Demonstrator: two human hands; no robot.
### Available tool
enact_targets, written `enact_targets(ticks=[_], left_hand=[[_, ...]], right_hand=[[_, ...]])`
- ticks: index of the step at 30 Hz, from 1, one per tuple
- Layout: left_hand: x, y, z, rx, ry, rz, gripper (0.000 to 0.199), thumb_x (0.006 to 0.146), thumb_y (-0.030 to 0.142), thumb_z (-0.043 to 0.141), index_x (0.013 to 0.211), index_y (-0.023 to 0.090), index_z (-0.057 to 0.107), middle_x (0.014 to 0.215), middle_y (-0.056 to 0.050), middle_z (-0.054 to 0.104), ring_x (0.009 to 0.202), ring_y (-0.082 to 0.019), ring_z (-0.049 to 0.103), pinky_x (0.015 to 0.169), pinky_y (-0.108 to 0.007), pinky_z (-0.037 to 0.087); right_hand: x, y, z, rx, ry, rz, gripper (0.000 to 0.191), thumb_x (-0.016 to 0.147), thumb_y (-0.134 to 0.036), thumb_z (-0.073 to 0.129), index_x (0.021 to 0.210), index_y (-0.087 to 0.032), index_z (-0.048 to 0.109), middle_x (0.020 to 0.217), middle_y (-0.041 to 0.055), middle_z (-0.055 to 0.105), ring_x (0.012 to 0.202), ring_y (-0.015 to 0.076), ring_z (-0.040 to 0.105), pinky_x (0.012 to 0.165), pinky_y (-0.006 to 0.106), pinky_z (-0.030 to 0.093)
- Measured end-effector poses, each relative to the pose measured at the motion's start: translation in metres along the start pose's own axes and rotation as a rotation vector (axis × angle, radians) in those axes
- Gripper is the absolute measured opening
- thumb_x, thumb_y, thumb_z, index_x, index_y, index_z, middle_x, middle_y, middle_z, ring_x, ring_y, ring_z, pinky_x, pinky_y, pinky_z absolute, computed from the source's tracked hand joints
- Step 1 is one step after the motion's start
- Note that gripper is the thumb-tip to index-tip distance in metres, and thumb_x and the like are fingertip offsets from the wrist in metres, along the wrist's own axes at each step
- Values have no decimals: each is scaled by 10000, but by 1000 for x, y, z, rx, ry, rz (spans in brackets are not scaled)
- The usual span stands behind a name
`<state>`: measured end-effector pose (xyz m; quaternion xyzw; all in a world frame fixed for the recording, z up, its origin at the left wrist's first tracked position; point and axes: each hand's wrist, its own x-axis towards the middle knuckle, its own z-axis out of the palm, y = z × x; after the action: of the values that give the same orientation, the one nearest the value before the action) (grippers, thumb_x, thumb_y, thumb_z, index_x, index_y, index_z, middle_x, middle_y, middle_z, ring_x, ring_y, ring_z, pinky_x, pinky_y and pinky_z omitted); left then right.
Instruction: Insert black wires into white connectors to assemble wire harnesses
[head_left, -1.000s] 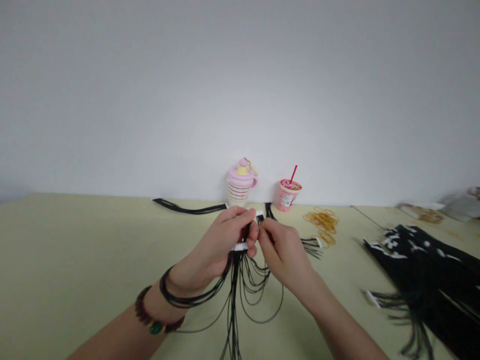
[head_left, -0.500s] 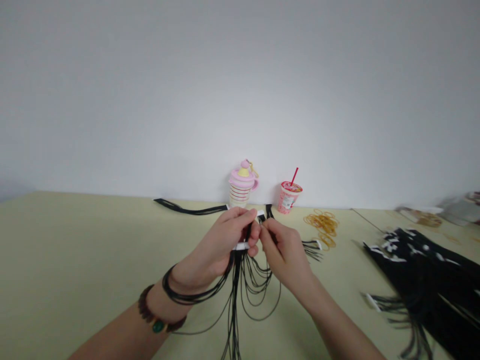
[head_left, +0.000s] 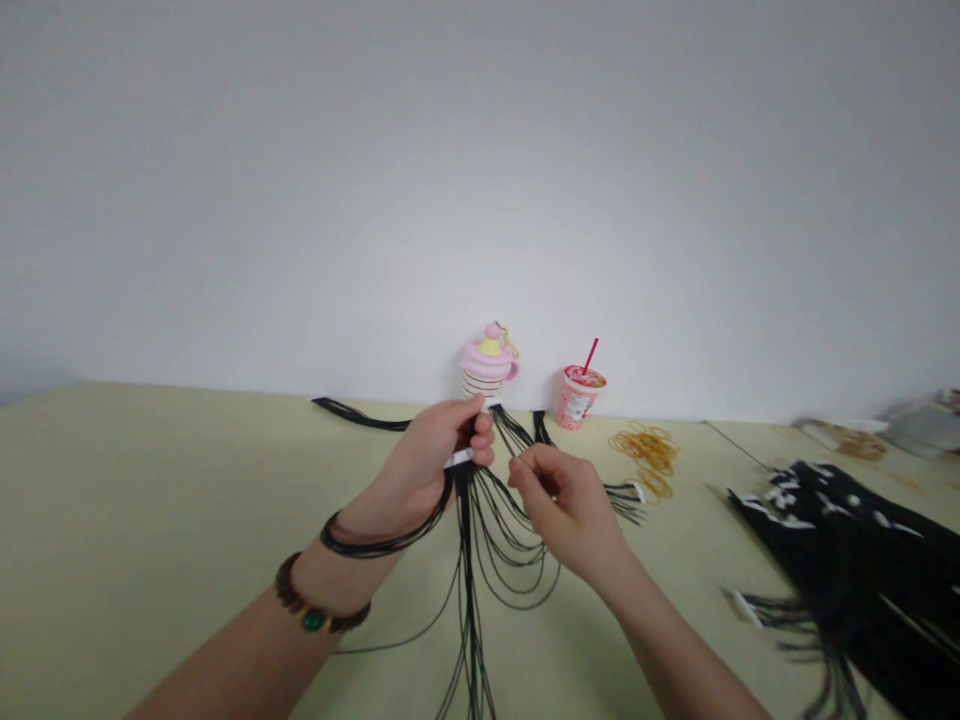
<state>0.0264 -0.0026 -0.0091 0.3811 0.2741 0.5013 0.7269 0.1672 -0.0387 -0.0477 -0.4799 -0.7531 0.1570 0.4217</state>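
Note:
My left hand (head_left: 431, 455), with a beaded bracelet (head_left: 319, 610) at its wrist, is closed around a bundle of thin black wires (head_left: 466, 540). A white connector (head_left: 459, 458) shows at its palm, and the wires hang below it in loops, some draped over the wrist. Just above the fingertips is a second white connector (head_left: 493, 402), its black wires slanting down to the right. My right hand (head_left: 566, 505) is beside it on the right, thumb and forefinger pinched where one of these wires seems to end; the tip is hidden by the fingers.
A pink-lidded cup (head_left: 487, 365) and a pink cup with a red straw (head_left: 581, 398) stand against the wall. Yellow rubber bands (head_left: 646, 450) lie right of them. More black wires with white connectors (head_left: 847, 540) are piled at the right. Another wire bundle (head_left: 360, 415) lies behind my left hand.
My hands have moved apart, the left going slightly left. The upper connector has moved left and up, and its wires now spread out between the hands.

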Motion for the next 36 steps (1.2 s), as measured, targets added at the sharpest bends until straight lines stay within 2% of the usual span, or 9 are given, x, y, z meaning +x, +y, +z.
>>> enact_targets(ticks=[4, 10, 12, 14, 17, 21, 24, 31, 36], left_hand=[[-1, 18, -6, -184, 99, 94, 248, 820, 76, 369, 581, 121, 416, 502, 31, 406, 357, -11, 336, 326, -107, 300], [0, 16, -7, -241, 149, 156, 225, 814, 79, 394, 596, 131, 417, 510, 25, 409, 372, -23, 352, 327, -112, 324], [1, 14, -6, -251, 174, 175, 216, 808, 72, 403, 602, 133, 419, 512, 24, 413, 376, -26, 359, 329, -113, 329], [1, 13, -6, -264, 185, 187, 219, 809, 68, 398, 601, 132, 419, 510, 24, 413, 375, -25, 362, 329, -111, 331], [-1, 15, -5, -270, 171, 194, 234, 816, 71, 380, 593, 127, 421, 505, 26, 409, 373, -21, 366, 331, -108, 334], [-6, 15, -2, -242, 143, 173, 243, 819, 90, 382, 582, 124, 420, 500, 33, 394, 368, -16, 356, 329, -107, 327], [-8, 8, 2, -246, 101, 124, 217, 809, 107, 411, 593, 130, 416, 512, 37, 393, 376, -16, 355, 335, -107, 323], [1, -17, 7, -233, 60, 77, 152, 771, 163, 498, 637, 137, 430, 524, 45, 422, 398, -21, 399, 368, -112, 344], [4, -24, 3, -156, 88, 72, 187, 748, 221, 539, 625, 143, 422, 514, 46, 440, 392, -37, 429, 363, -133, 338]], right_hand=[[1, 6, -1, -51, -58, -22, 176, 851, -245, 406, 749, -163, 525, 512, -46, 443, 458, 74, 410, 455, 178, 288], [-7, -10, -2, -160, 280, -216, 184, 756, -176, 515, 939, -168, 535, 886, 62, 547, 801, 150, 507, 679, 249, 404], [-14, -21, -1, -78, 185, -275, 92, 761, -139, 491, 833, -176, 535, 786, 24, 557, 721, 119, 511, 654, 221, 404], [-20, -29, 0, -53, -51, -280, 107, 758, -96, 463, 762, -181, 528, 683, -11, 558, 614, 91, 503, 584, 190, 392], [-22, -28, 3, -196, -252, -198, 176, 750, -58, 426, 752, -170, 562, 705, 14, 595, 638, 109, 541, 601, 203, 400], [-18, -21, 7, -283, -202, -165, 248, 747, -43, 402, 863, -153, 592, 853, 73, 625, 797, 157, 578, 713, 239, 417], [-15, -22, 7, -188, -185, -204, 264, 779, -68, 395, 934, -167, 584, 827, 48, 631, 725, 130, 575, 667, 208, 409], [-11, -24, 2, -89, -63, -153, 242, 820, -146, 416, 619, -158, 549, 540, -25, 522, 489, 71, 457, 501, 179, 317], [-7, -20, 1, -97, -51, -153, 194, 806, -167, 469, 633, -160, 555, 545, -32, 536, 485, 63, 449, 490, 173, 297]])
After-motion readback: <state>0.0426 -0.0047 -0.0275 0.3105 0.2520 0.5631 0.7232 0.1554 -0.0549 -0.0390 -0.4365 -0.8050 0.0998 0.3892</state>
